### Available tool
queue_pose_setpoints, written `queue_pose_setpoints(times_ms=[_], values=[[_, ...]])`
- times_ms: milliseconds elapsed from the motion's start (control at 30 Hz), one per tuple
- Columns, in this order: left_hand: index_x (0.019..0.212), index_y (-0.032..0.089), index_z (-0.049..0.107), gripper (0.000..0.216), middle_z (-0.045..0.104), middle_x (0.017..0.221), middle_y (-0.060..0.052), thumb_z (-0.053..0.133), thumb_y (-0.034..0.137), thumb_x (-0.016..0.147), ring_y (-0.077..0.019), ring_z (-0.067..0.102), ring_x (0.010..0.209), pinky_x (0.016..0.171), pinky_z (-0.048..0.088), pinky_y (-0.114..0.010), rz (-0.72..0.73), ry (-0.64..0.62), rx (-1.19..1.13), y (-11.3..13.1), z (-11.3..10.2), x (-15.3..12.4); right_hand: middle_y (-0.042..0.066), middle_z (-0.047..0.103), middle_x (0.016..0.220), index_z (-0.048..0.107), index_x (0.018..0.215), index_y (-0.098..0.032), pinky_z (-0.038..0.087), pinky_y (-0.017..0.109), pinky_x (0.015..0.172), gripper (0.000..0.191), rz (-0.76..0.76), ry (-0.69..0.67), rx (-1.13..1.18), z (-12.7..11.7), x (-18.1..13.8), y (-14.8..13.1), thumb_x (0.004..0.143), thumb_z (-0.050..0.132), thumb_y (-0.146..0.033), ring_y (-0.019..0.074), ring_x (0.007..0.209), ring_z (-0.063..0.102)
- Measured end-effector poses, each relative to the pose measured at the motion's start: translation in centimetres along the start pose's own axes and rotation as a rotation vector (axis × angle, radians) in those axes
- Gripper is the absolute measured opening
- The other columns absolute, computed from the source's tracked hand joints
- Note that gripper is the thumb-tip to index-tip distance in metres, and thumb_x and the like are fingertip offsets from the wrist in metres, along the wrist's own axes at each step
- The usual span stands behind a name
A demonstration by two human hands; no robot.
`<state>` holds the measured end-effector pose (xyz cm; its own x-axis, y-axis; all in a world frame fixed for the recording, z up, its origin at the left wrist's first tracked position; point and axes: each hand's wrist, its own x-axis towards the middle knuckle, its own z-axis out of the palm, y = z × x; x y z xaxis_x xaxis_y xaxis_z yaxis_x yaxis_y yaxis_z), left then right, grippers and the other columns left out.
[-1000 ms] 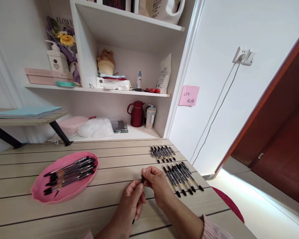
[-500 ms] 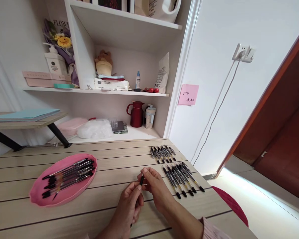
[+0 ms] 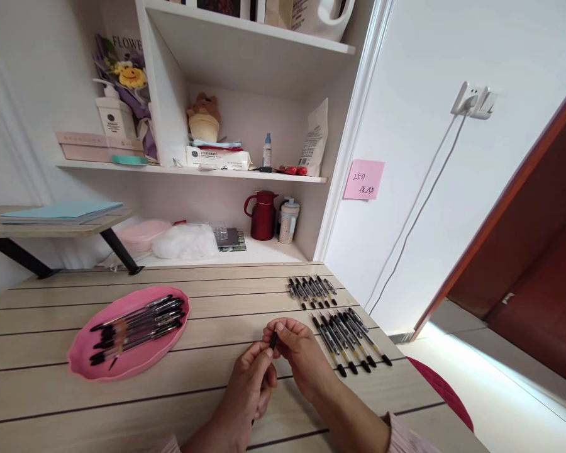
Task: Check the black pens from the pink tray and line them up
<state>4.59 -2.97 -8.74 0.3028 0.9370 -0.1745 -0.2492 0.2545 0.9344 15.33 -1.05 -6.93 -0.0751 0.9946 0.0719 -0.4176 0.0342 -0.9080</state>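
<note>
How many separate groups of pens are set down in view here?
3: a pile of pens in the pink dish, a far row and a near row on the right of the table. The left hand and right hand may hide others.

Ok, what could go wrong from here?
The black pen, pinched between left hand and right hand, could slip. The right hand is close beside the nearer row of pens and might nudge them askew. Pens heaped in the pink tray overlap, so lifting one could drag others.
</note>
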Motion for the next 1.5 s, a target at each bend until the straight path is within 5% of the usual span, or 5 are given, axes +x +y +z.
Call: queue_pose_setpoints(times_ms=[300,600,767,933,1500], values=[[0.081,0.019,0.051,0.031,0.046,0.051,0.008,0.054,0.047,0.070,0.0005,0.020,0.025,0.028,0.012,-0.015,-0.003,0.015,0.006,0.2,0.0,-0.1,0.002,0.061,0.069,0.057,0.073,-0.016,0.039,0.023,0.057,0.033,0.116,0.045,0.067,-0.2,0.2,0.2,0.062,0.070,-0.044,0.0095,0.056,0.052],[0.086,0.018,0.053,0.030,0.045,0.050,0.009,0.052,0.044,0.071,0.0004,0.019,0.025,0.028,0.012,-0.015,-0.021,0.014,0.013,0.2,0.0,-0.2,0.003,0.062,0.073,0.062,0.082,-0.018,0.044,0.025,0.060,0.034,-0.024,0.176,0.122,-1.3,1.4,-0.8,0.060,0.071,-0.042,0.0135,0.068,0.057],[0.088,0.018,0.052,0.027,0.045,0.051,0.008,0.050,0.041,0.073,0.0004,0.019,0.026,0.028,0.010,-0.015,-0.031,0.006,-0.005,0.1,-0.2,-0.1,0.003,0.060,0.062,0.065,0.082,-0.015,0.044,0.026,0.057,0.024,-0.067,0.282,-0.647,-4.8,3.9,-2.8,0.070,0.059,-0.035,0.0150,0.060,0.057],[0.087,0.018,0.051,0.025,0.045,0.052,0.008,0.049,0.040,0.074,0.0003,0.019,0.027,0.029,0.008,-0.015,-0.036,0.003,-0.015,0.2,-0.2,-0.2,0.008,0.067,0.074,0.068,0.068,-0.017,0.039,0.026,0.063,0.014,-0.038,0.103,-1.673,-6.0,5.9,-3.0,0.070,0.054,-0.020,0.0199,0.075,0.060],[0.087,0.019,0.051,0.024,0.047,0.053,0.008,0.048,0.040,0.076,0.0001,0.020,0.028,0.028,0.010,-0.015,-0.042,-0.016,-0.028,0.2,-0.5,-0.1,0.006,0.068,0.087,0.068,0.083,-0.020,0.036,0.023,0.065,0.019,0.060,-0.007,-1.843,-6.6,7.6,-1.7,0.069,0.055,-0.019,0.0184,0.084,0.059]])
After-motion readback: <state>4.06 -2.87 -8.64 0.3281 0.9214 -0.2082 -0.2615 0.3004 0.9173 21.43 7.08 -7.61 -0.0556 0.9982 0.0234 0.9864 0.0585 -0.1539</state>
